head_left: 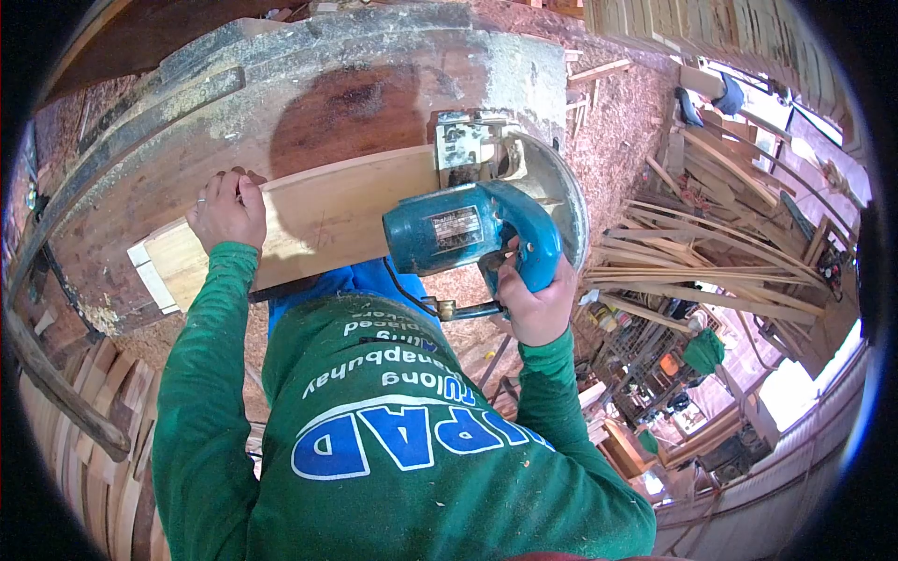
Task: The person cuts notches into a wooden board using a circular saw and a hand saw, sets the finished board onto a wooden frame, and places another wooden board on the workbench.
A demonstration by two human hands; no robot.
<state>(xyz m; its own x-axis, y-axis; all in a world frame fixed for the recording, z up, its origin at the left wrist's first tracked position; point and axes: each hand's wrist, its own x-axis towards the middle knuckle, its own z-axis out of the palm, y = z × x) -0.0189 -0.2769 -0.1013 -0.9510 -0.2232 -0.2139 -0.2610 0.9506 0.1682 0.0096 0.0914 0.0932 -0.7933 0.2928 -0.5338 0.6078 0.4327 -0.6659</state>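
A pale wooden board (323, 210) lies across the workbench (505, 70), with a lighter strip at its left end. My left hand (227, 208), wearing a ring, is closed on the board near that end, its fingers curled at the far edge. At the board's right end rests a teal circular saw (440, 232); its metal base plate (460, 145) sits over the wood and the guard faces right. My right hand (540, 301) is wrapped around the saw's rear handle. The blade is hidden from view, and a cord runs from the saw close to my body.
Long thin wood strips (692, 271) lie piled on the right. Stacked boards (730, 33) stand at the upper right, and more planks (103, 439) at the lower left. Sawdust and shavings (613, 122) cover the floor. A curved wooden piece (56, 383) borders the left side.
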